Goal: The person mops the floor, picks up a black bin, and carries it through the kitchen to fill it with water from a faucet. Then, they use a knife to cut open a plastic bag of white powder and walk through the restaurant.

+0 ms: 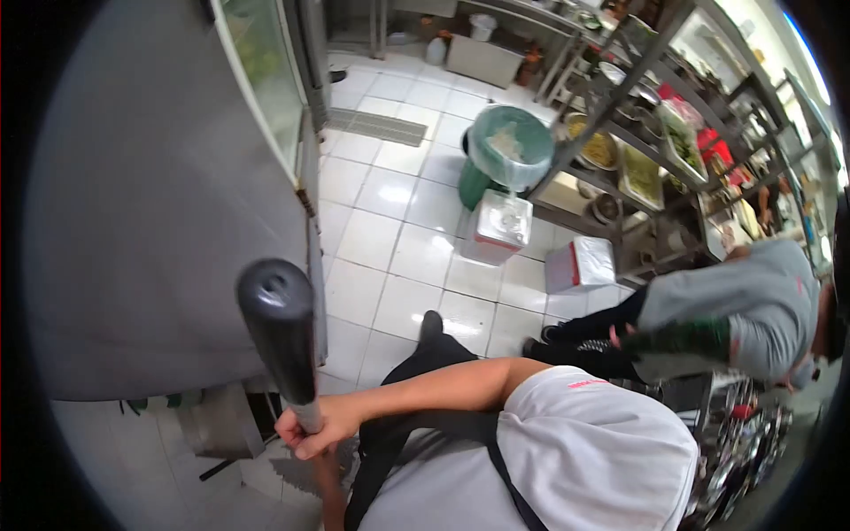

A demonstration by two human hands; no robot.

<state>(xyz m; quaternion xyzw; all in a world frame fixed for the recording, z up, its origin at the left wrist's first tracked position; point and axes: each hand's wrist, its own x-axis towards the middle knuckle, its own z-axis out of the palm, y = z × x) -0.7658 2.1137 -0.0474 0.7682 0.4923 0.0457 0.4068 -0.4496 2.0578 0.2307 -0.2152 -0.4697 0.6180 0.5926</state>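
One right hand (332,420) is wrapped snugly round the shaft of a black-gripped pole (279,327), just under the grip. The left hand (328,469) is mostly tucked beneath it, so I can't tell if it's open or closed. Looks like a plain hold-and-steer stage to me, pole roughly upright; any swing would call for keeping its top off the grey cabinet panel (159,221), right behind it in view. Off to the pole's right, fwiw: green bin (474,188), a foil-topped box (503,219), and farther right, a co-worker (735,292).
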